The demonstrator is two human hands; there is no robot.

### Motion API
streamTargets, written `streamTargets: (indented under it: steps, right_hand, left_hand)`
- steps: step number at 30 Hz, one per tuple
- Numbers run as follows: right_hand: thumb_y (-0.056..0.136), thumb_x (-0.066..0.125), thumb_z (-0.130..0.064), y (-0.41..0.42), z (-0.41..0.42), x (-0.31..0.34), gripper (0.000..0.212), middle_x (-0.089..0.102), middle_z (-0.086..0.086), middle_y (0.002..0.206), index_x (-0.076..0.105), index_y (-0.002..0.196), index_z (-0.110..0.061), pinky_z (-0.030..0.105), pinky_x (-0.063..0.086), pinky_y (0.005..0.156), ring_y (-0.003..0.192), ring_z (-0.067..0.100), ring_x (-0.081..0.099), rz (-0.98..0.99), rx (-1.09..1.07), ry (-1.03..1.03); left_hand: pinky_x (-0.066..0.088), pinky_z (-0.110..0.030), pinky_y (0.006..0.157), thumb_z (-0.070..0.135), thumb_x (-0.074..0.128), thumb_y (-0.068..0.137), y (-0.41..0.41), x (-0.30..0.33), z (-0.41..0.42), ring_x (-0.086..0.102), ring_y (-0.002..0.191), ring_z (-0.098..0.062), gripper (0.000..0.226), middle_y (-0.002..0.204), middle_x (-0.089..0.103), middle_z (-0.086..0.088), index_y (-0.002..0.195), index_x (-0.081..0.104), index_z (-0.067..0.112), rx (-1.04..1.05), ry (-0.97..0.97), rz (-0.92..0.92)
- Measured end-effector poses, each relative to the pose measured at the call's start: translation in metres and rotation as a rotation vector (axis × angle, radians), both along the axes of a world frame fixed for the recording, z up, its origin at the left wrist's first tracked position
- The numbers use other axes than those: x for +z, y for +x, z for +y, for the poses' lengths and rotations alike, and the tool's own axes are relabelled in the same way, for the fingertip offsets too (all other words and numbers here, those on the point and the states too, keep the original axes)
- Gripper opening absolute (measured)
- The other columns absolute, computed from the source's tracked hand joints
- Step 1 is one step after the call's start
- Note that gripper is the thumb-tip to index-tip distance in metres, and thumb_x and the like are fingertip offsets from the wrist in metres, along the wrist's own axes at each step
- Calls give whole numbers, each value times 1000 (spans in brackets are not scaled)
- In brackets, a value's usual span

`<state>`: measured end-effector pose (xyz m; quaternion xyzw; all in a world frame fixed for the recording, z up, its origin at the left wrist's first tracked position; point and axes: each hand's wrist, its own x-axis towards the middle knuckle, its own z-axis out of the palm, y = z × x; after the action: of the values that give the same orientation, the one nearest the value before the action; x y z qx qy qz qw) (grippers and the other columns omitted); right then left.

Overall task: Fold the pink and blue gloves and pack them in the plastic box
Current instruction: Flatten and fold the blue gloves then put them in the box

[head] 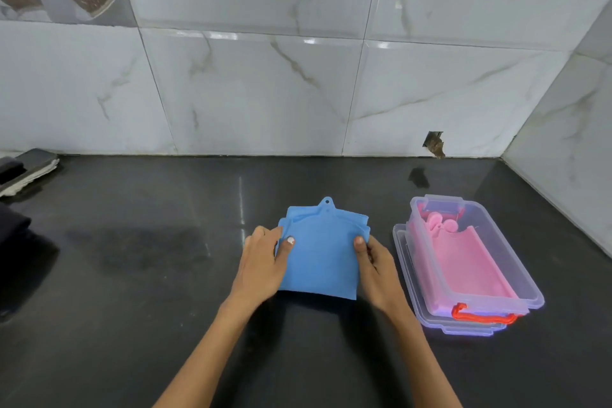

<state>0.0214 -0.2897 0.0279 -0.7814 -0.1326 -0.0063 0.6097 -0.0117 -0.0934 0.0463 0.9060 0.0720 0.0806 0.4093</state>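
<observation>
Pink glove (463, 262) inside plastic box (530, 291); both hands (261, 262) (377, 265) pinching folded blue glove (321, 255).

Head-worn view, forward-down, close over dark counter (132, 275)

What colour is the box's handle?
Red-orange handle on the clear plastic box; head view.
</observation>
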Motion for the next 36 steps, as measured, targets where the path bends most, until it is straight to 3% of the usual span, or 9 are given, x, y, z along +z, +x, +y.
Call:
streamTargets:
  steps: [4,7,10,13,19,27,32,34,36]
  right_hand:
    - [96,35,-50,38,13,-1,31,64,-15,68,61,90,-34,10,37,50,53,-4,49,16,-123,-74]
    - [91,29,-61,59,24,-7,44,60,-3,67,52,83,-24,25,41,53,56,9,51,46,-218,-371]
    - [92,33,-58,66,31,-12,36,61,-6,101,51,101,-28,34,44,69,82,19,61,91,-411,-607]
    - [92,34,-57,57,29,-18,58,48,7,128,44,129,-13,35,39,77,104,29,57,292,-528,-603]
    - [93,40,-52,38,45,-17,45,62,2,102,52,107,-11,30,42,75,91,20,58,414,-325,-490]
    - [87,49,-56,35,62,-15,37,60,-14,90,48,102,-22,20,42,59,80,2,58,446,-166,-287]
    - [80,62,-44,21,76,-18,49,62,-6,100,43,114,-14,30,54,75,89,10,64,591,-51,-69]
    - [78,63,-38,16,76,-17,52,64,1,106,45,118,-10,27,52,68,90,14,66,635,-10,-64]
    - [80,61,-34,10,71,-12,47,64,2,107,48,118,-9,22,48,60,87,13,65,635,24,-82]
  left_hand:
    - [41,-31,67,31,34,101,39,-12,-3,51,74,-20,28,90,45,2,79,41,14,62,52,-105]
    - [37,-31,60,33,32,101,60,-24,-5,51,66,-23,30,78,47,1,78,35,14,133,191,-44]
    - [39,-30,59,49,37,95,65,-34,-5,55,74,-19,32,90,50,4,92,42,18,265,334,79]
    - [39,-30,61,64,36,88,63,-40,-2,59,83,-21,50,95,49,4,100,46,16,356,291,222]
    - [38,-31,63,56,29,95,62,-42,-11,51,71,-18,43,72,48,8,78,37,18,214,148,294]
    - [34,-35,61,44,33,98,33,-34,4,50,72,-26,40,71,48,0,69,28,17,363,-122,206]
    - [45,-38,74,40,43,97,13,-29,27,55,86,-28,35,86,49,-1,98,34,6,396,-340,276]
    - [48,-40,85,37,46,96,8,-27,34,56,93,-29,37,88,45,3,108,33,5,379,-401,333]
    - [48,-37,81,31,44,95,2,-21,34,56,91,-25,34,87,44,6,112,31,5,348,-451,399]
